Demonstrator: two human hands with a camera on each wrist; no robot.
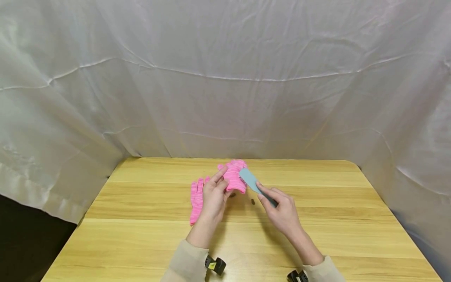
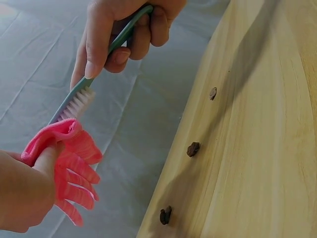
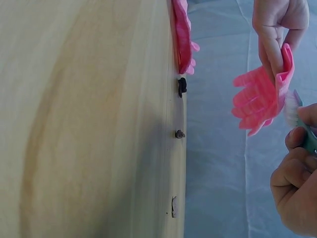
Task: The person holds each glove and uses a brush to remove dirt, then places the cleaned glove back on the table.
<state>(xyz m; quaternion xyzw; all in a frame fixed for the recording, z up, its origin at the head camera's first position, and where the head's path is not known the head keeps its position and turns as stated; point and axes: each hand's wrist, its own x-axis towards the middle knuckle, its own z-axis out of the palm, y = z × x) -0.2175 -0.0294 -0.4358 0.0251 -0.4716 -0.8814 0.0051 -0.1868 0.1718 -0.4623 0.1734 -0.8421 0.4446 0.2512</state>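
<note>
My left hand (image 1: 213,196) grips a pink knitted glove (image 1: 235,177) by its cuff, holding it up above the table. In the left wrist view the thumb lies at the cuff opening, and the glove's fingers (image 2: 79,183) dangle loosely. My right hand (image 1: 282,209) holds a scrub brush (image 1: 249,179) with a blue-green back and handle, its thumb and fingers round the handle. White bristles (image 2: 77,104) face the glove, right at its cuff edge. The matching pink glove (image 1: 196,201) lies flat on the table, partly hidden behind the left hand and forearm.
Below the hands, several small dark brown lumps lie on the wooden table (image 1: 141,243): one lump (image 2: 193,148) in the middle, a darker lump (image 2: 165,215) and a paler flat piece (image 2: 213,93). Grey cloth (image 1: 225,109) hangs behind the table's far edge and along both sides.
</note>
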